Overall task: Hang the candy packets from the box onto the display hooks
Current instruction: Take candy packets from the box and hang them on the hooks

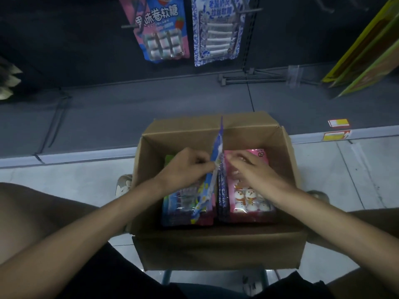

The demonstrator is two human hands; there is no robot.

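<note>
An open cardboard box (216, 244) stands between my knees, full of candy packets. My left hand (187, 164) pinches a blue-and-white packet (212, 167) that stands on edge and rises above the box's middle. My right hand (248, 167) rests fingers-down on a pink snowman packet (250, 201) at the right of the box, touching the upright packets beside it. Blue and pink packets (183, 203) lie flat at the box's left. On the dark display wall above, a pink packet (160, 29) and a blue-white patterned packet (218, 33) hang from hooks.
Bare metal hooks (254, 79) jut from the wall at the right, just above the box. Yellow-green packages (367, 57) hang at the far right. Pale packets (8, 80) show at the left edge. Price tags (338, 128) sit on the shelf base. My shoes flank the box.
</note>
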